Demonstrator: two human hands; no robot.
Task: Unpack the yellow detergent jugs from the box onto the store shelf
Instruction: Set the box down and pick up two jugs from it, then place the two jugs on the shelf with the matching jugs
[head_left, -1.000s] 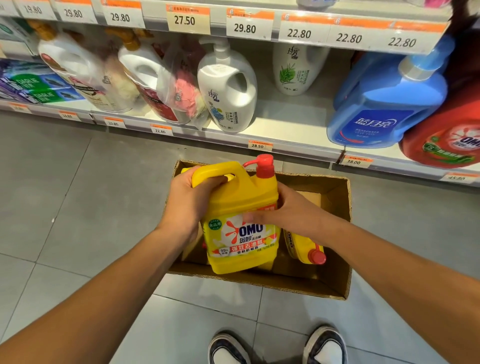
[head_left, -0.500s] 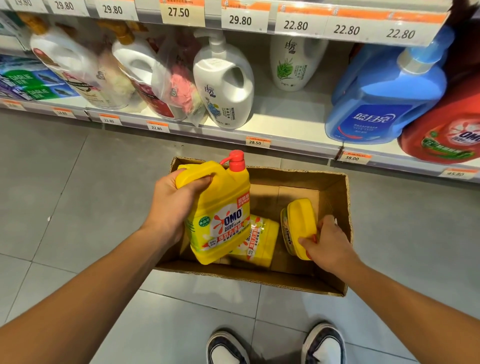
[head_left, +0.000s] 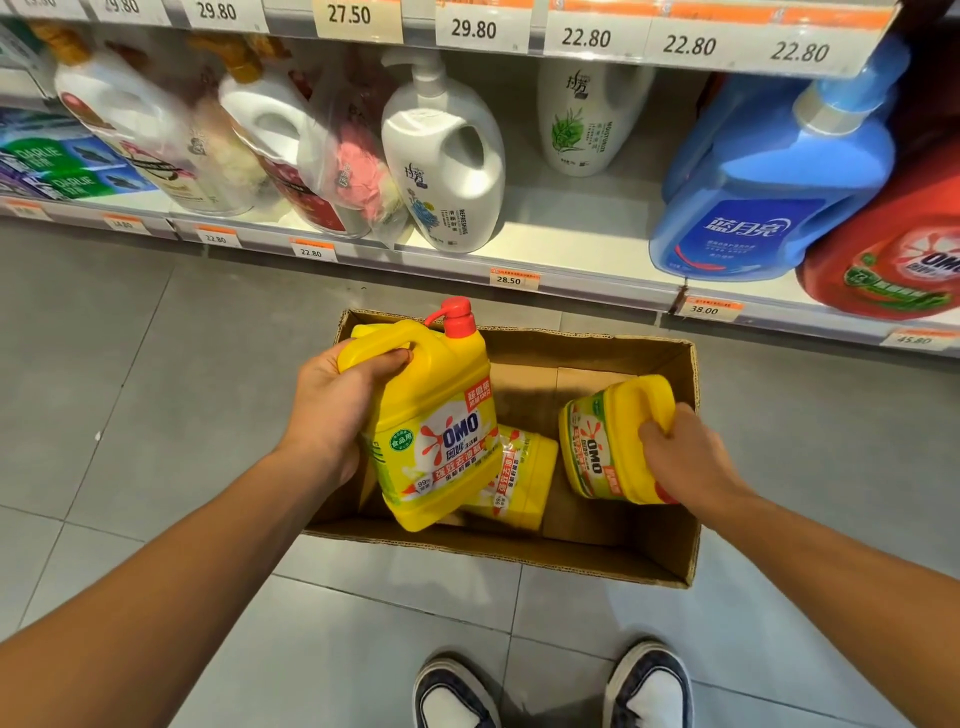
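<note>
Left hand (head_left: 332, 410) grips the handle of an upright yellow plastic detergent jug with red pump cap (head_left: 436, 421), held over the open brown cardboard box (head_left: 675, 551). Right hand (head_left: 685, 457) grips a second yellow jug (head_left: 602, 441), tipped sideways inside the box; third yellow jug (head_left: 524, 478) lies on the box bottom. Box sits on grey tiled floor (head_left: 130, 364) before a white store shelf (head_left: 576, 244) holding a white pump bottle (head_left: 447, 161) and blue jug (head_left: 769, 176).

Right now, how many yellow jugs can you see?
3. One in the left hand by its handle, one gripped by the right hand, one lying in the box between them. More could be hidden underneath.
</note>
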